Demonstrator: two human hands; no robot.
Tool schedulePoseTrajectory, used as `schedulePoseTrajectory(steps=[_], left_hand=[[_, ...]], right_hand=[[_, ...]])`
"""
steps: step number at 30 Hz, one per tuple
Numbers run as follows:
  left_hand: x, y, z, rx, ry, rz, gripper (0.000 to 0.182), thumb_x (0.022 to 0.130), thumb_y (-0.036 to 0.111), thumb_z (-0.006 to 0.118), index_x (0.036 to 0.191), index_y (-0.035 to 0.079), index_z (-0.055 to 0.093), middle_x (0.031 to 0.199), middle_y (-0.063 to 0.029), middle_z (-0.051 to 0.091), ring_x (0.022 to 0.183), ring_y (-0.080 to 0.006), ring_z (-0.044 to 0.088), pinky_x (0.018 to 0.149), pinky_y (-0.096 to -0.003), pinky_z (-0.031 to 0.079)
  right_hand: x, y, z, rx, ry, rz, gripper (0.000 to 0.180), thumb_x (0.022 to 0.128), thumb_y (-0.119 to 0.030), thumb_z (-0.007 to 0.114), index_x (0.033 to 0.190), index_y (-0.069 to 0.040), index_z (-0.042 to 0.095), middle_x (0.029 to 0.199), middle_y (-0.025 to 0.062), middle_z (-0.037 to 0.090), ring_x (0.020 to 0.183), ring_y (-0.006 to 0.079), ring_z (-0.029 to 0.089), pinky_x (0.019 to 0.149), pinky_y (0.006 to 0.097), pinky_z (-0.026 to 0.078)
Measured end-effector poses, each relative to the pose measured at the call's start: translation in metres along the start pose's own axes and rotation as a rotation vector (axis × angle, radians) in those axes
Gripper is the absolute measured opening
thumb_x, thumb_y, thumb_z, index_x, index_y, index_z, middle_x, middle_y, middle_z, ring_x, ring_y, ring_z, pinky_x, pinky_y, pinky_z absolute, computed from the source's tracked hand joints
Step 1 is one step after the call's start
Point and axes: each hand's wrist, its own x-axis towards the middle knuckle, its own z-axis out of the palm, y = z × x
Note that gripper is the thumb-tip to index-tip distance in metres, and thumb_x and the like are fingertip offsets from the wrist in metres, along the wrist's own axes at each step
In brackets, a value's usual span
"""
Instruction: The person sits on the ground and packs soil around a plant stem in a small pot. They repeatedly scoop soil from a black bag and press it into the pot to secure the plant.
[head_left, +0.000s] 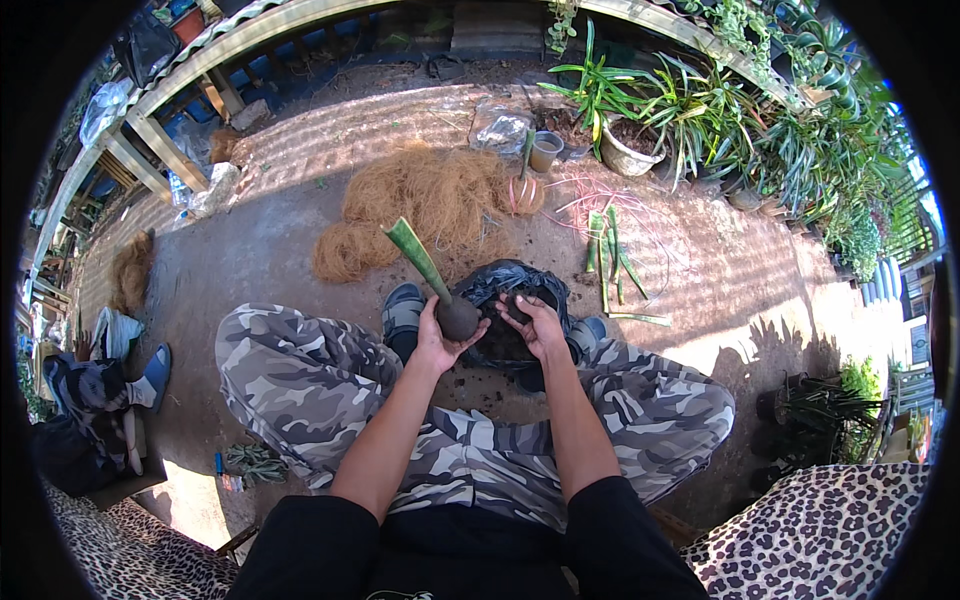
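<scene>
My left hand (437, 341) cups a rounded ball of dark soil (458, 319). A thick green leaf cutting (417, 256), like a snake plant's, rises from the ball and leans to the upper left, its top cut flat. My right hand (538, 326) holds a clump of dark soil (517, 309) in its fingers, just right of the ball and apart from it. Below both hands, between my sandalled feet, sits an open black plastic bag (551, 279) with loose dark soil inside.
Beyond the bag lies a heap of brown coir fibre (420, 195). A tied fibre ball (525, 196) with a cutting stands beside a plastic cup (546, 150). Cut leaf pieces (604, 247) and pink string (592, 196) lie rightward. Another person's sandalled foot (156, 377) is at left.
</scene>
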Motion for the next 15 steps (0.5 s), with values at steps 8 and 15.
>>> schedulePoseTrajectory(steps=[8,15], left_hand=[[-0.0066,0.0022,0.005,0.022,-0.098,-0.04,0.057,0.092,0.053,0.042,0.112,0.002,0.058,0.107,-0.0216,0.064,0.099,-0.042,0.063,0.088,-0.0487,0.053],[-0.0062,0.0028,0.0085,0.213,-0.04,-0.008,0.05,0.09,0.051,0.05,0.112,0.007,0.059,0.106,-0.015,0.067,0.093,-0.0381,0.066,0.085,-0.0453,0.054]], right_hand=[[0.0006,0.0021,0.0022,-0.092,0.113,-0.004,0.019,0.097,-0.008,0.052,0.108,0.006,0.058,0.108,0.0186,0.067,0.094,0.028,0.069,0.08,0.034,0.06],[0.0011,-0.0031,0.0065,-0.02,0.188,-0.048,0.02,0.096,-0.012,0.056,0.106,0.005,0.06,0.099,0.0144,0.068,0.082,0.0245,0.07,0.068,0.0306,0.061]])
